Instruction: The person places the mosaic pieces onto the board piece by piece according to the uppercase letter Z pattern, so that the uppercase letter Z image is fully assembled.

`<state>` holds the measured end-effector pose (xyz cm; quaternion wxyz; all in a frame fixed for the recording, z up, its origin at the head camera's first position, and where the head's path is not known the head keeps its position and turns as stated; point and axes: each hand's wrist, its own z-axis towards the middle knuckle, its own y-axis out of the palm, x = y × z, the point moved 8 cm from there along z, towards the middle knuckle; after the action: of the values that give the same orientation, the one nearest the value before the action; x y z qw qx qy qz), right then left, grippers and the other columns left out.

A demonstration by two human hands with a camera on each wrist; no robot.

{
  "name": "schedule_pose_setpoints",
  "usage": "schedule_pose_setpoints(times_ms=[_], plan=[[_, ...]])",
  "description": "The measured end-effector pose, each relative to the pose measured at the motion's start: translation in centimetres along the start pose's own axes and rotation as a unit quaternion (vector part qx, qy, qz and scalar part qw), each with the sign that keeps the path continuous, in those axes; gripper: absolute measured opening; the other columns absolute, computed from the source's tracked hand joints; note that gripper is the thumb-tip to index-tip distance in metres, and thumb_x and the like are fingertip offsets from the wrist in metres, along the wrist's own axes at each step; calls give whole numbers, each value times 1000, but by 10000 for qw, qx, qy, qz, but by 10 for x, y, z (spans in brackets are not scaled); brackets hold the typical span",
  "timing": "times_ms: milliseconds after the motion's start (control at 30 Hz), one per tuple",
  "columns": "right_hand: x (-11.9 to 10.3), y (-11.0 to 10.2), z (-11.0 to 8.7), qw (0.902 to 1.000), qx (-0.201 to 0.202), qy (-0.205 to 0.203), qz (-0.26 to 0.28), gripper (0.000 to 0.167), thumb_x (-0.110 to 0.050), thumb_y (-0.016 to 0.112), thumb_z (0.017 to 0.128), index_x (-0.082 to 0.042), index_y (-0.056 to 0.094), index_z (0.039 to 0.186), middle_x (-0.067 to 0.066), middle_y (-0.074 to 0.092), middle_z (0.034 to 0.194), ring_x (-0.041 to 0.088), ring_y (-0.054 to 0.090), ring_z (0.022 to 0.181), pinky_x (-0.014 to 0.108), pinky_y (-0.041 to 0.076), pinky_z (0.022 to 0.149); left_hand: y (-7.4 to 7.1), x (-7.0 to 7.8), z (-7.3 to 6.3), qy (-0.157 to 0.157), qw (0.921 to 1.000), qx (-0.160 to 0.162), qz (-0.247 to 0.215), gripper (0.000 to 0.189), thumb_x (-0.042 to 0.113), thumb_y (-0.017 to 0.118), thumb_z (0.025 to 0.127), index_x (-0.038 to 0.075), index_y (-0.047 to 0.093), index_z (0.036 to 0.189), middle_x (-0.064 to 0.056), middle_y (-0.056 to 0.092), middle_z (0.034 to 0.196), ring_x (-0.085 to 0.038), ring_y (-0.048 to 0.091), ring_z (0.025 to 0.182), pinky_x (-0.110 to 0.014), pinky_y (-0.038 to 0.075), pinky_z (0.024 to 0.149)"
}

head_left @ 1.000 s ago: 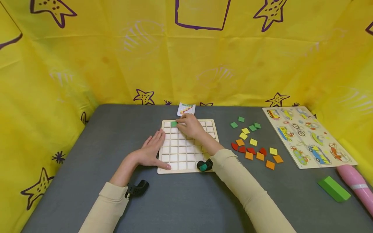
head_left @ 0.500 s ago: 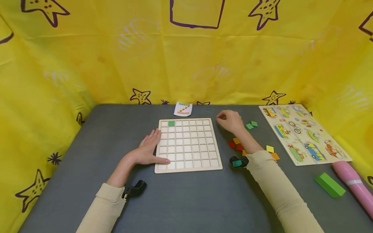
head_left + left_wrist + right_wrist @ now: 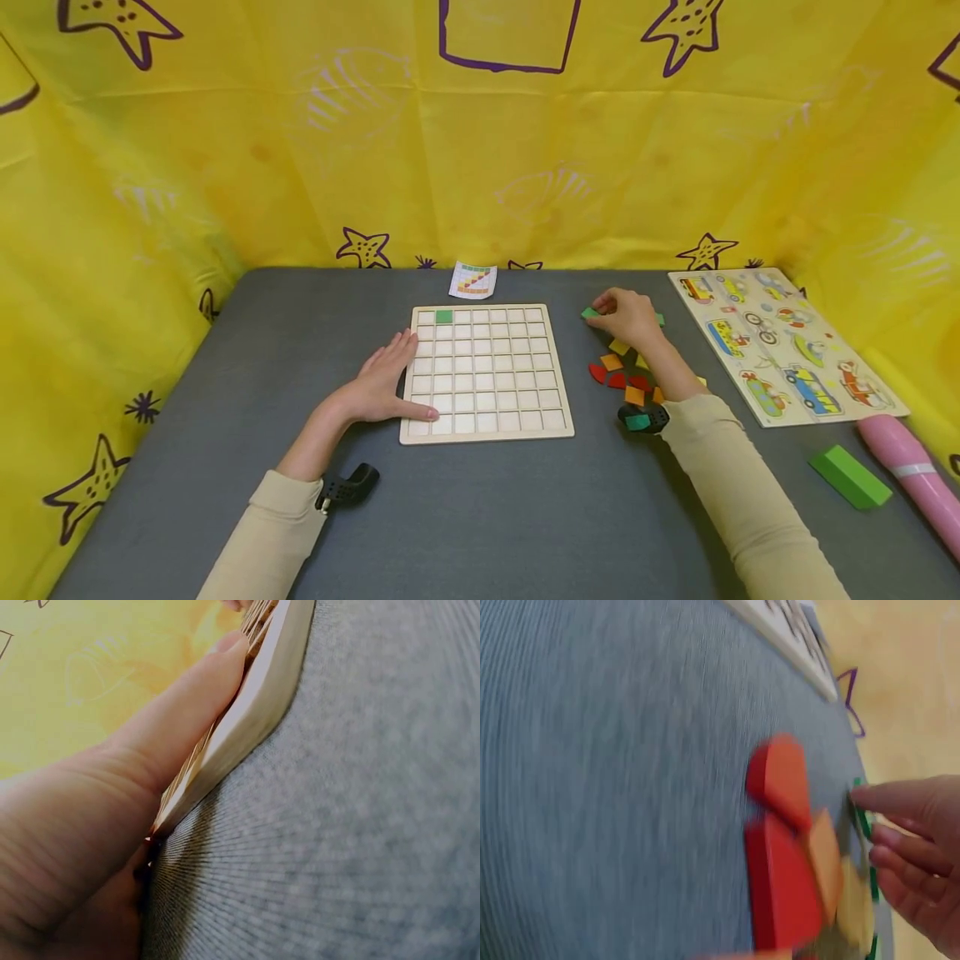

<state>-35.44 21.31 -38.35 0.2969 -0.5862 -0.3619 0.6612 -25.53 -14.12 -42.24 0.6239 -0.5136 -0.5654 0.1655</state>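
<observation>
My left hand point(image 3: 380, 383) lies along the left edge of a wooden grid board point(image 3: 495, 435), fingers straight, the thumb over the lower-left squares. In the left wrist view that thumb point(image 3: 180, 712) rests on the board's rim point(image 3: 255, 712). One green square tile point(image 3: 444, 317) sits in the board's top row, second from the left. Right of the board, my right hand point(image 3: 628, 318) pinches another green tile point(image 3: 590, 313) between its fingertips. Below that hand lie yellow, orange and red tiles point(image 3: 617, 381), partly hidden by the wrist.
A small pattern card point(image 3: 473, 281) lies behind the board. At the right are a picture puzzle board point(image 3: 780, 350), a green block point(image 3: 850, 477) and a pink rod-like object point(image 3: 911, 471). A yellow curtain point(image 3: 480, 167) hangs round the grey table point(image 3: 480, 517).
My right hand has left the board and moved right to the loose tiles, where it now has a green tile at its fingertips. The left hand stays on the board's edge.
</observation>
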Motion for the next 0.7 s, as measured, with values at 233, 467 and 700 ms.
schedule_pose_setpoints(times_ms=[233, 467, 700], plan=[[-57, 31, 14, 9957, -161, -367, 840, 22, -26, 75, 87, -7, 71, 98, 9, 71, 95, 24, 65, 89, 39, 50, 77, 0, -1, 1, -20, 10000, 28, -33, 128, 60, 79, 71, -2, 4, 155, -18, -2, 162, -31, -3, 148, -51, 1, 116], [-128, 82, 25, 9875, -634, -1024, 1020, 13, -21, 76, 87, -10, 72, 91, 3, 70, 89, 20, 64, 88, 35, 50, 77, -1, 1, 1, 97, 9999, 96, 14, 125, 60, 78, 72, 0, 8, 155, -18, 0, 162, -31, -2, 149, -51, 2, 116], [-157, 111, 30, 9826, -710, -1598, 625, 7, -17, 71, 91, -10, 72, 92, 3, 69, 94, 19, 63, 93, 33, 50, 84, -2, 1, 0, 124, 9999, 104, -9, 124, 60, 78, 72, -1, 9, 155, -19, 0, 162, -31, -2, 148, -51, 2, 116]])
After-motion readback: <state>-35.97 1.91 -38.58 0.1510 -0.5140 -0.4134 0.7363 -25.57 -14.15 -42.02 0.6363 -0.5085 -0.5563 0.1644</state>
